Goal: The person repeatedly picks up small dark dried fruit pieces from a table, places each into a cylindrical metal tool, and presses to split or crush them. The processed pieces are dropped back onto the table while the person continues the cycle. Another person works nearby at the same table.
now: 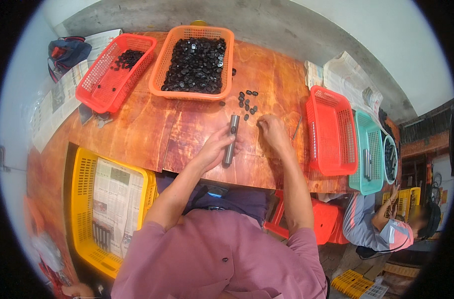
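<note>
Left hand (214, 147): wraps around a grey metal tube (231, 139) and holds it slanted over the bench (187, 129), open end up.
Right hand (272, 128): fingers pinched narrow on the bench; whether it holds a piece is too small to tell.
Small black pieces (248, 102): loose pile just beyond both hands, within easy reach.
Orange basket (194, 62): full of the same black pieces, behind the pile.
Red basket (115, 70): at the left, only a few pieces inside.

**Bright, even light under a strong fisheye bend**

Soft daylight falls evenly on the glossy reddish wooden bench (187, 129), leaving mild sheen and only faint shadows. Colours run saturated. Straight edges curve toward the black circular rim, where detail softens; the centre stays fairly sharp.
</note>
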`<state>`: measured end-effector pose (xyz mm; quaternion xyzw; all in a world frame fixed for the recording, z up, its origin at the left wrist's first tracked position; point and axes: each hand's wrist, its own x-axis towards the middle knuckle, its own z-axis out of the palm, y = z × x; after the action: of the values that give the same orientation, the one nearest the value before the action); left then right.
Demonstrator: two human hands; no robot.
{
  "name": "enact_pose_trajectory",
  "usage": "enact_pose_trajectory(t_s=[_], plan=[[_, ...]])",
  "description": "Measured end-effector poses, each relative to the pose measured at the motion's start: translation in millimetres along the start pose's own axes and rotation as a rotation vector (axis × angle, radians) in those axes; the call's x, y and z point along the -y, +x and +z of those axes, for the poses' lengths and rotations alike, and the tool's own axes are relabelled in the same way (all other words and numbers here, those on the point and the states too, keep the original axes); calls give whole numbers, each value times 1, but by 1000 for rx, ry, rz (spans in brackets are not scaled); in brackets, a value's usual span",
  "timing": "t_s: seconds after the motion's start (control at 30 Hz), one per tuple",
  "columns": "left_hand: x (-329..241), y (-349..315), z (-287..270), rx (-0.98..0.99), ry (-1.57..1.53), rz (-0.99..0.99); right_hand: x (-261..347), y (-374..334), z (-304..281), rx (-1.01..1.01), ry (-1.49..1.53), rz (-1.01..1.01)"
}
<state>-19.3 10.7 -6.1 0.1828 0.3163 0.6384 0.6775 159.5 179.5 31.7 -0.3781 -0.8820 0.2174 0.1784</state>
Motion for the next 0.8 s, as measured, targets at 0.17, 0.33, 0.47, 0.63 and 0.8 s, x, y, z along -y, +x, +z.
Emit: enact_pose_trajectory(t_s=[0.17, 0.33, 0.47, 0.63, 0.8], plan=[[-6, -2, 5, -3, 12, -4, 6, -1, -17, -76, 1, 38], [-4, -2, 4, 19, 20, 2, 16, -4, -25, 61, 58, -58], [-4, -1, 2, 42, 11, -25, -6, -5, -9, 63, 41, -51], [-5, -2, 2, 55, -28, -33, 12, -9, -14, 64, 116, 0], [-8, -4, 7, 47, -47, -38, 0, -10, -7, 72, 45, -59]])
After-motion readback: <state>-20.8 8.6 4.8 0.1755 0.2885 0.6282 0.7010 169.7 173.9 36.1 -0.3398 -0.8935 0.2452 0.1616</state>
